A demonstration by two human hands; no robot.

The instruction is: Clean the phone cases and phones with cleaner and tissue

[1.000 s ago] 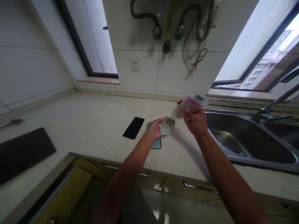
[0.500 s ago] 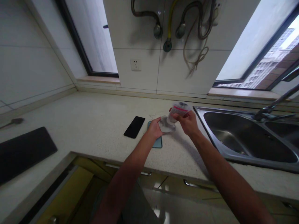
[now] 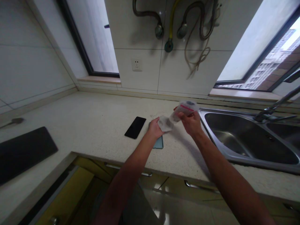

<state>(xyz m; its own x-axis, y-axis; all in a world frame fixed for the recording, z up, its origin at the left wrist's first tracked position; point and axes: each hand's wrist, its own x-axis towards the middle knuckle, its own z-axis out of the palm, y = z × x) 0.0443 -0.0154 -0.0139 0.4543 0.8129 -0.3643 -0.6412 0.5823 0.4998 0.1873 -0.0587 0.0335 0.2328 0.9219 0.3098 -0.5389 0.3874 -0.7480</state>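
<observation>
My left hand (image 3: 155, 128) pinches a pale, whitish translucent piece (image 3: 165, 124), whose exact kind I cannot make out. To its right, my right hand (image 3: 191, 123) grips a clear plastic packet (image 3: 186, 108) with a pink stripe and a dark print near its top. The packet's lower left edge is close to the pale piece; whether they touch is unclear. Partly hidden under my left hand lies a blue-green, phone-sized flat item (image 3: 158, 143). A black-screened smartphone (image 3: 135, 127) rests on the counter left of my left hand.
The pale countertop (image 3: 93, 122) meets a tiled wall. At the right is a steel double sink (image 3: 234, 137) with a faucet (image 3: 264, 114). A black flat panel (image 3: 25, 153) lies at the far left near a brush-like tool (image 3: 17, 120). Drawer handles (image 3: 201, 186) stick out below the front edge.
My right hand and the packet have moved slightly right and away from the left hand. The pale piece has shifted a little left with my left hand.
</observation>
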